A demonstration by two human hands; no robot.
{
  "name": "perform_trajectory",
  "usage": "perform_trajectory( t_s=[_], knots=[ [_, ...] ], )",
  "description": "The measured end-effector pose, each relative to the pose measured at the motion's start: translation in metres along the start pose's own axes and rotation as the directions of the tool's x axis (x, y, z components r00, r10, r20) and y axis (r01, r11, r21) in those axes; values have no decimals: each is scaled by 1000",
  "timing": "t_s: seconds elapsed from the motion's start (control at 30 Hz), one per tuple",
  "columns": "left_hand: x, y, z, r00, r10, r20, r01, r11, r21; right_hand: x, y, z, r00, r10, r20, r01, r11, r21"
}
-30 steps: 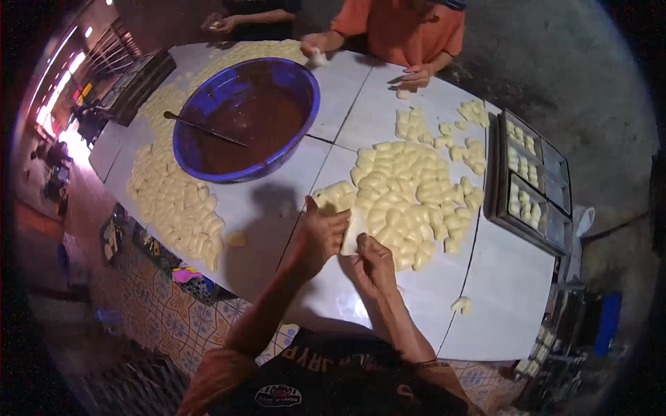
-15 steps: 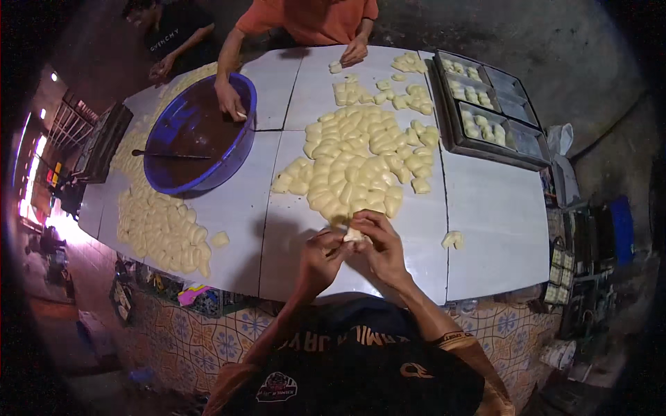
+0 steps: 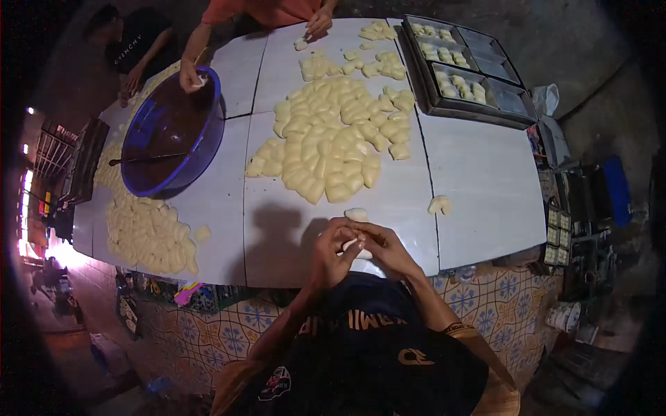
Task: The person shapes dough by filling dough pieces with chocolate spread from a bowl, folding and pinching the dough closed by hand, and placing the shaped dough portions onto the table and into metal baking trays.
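Observation:
My left hand [image 3: 333, 253] and my right hand [image 3: 381, 246] meet near the table's front edge, their curled fingers closed on a pale piece of dough [image 3: 362, 252] that is partly hidden between them. Just beyond my fingertips lies a small white dough piece [image 3: 356, 213]. Farther forward is a broad cluster of pale yellow dough pieces [image 3: 326, 142], and a single curved piece [image 3: 439, 204] rests to the right of my hands.
A blue tub of brown liquid [image 3: 208, 145] with a dark utensil stands left, beside more dough [image 3: 152, 232]. Metal trays [image 3: 506, 93] holding dough sit back right. A co-worker in orange [image 3: 260, 10] reaches over the tub; another in dark clothing [image 3: 139, 45] works beside them.
The view has shifted, so the table sits higher in the picture. My hands have folded the flattened dough between them. The orange-clad co-worker's hand moved from the table's back to the tub.

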State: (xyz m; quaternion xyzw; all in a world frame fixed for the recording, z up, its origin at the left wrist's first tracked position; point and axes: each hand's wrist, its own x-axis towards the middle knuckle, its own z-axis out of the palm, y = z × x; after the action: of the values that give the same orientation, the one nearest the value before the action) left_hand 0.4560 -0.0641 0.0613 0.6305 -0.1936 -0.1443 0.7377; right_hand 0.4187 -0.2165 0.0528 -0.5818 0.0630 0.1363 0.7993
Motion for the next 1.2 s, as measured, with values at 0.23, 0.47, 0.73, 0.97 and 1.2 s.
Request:
perform_trajectory(
  t_s=[0.23,0.47,0.73,0.97,1.2],
  knots=[
    [2,-5,-32,1000,-9,20,5,981,195,-18,5,-33,992,-103,-73,72,936,-346],
    [16,-3,-36,965,-128,-227,110,990,-91,-8,53,-80,891,-446,-85,361,810,-462],
    [8,-29,-51,1000,12,29,-14,997,81,-14,17,-134,723,-565,-398,-283,284,-916],
    [18,-6,-19,993,-106,-53,104,994,-24,7,-53,1,941,-325,-98,224,811,-541],
    [18,16,-29,876,-88,-475,81,996,-35,69,-43,47,849,-527,-39,444,752,-488]
  ],
)
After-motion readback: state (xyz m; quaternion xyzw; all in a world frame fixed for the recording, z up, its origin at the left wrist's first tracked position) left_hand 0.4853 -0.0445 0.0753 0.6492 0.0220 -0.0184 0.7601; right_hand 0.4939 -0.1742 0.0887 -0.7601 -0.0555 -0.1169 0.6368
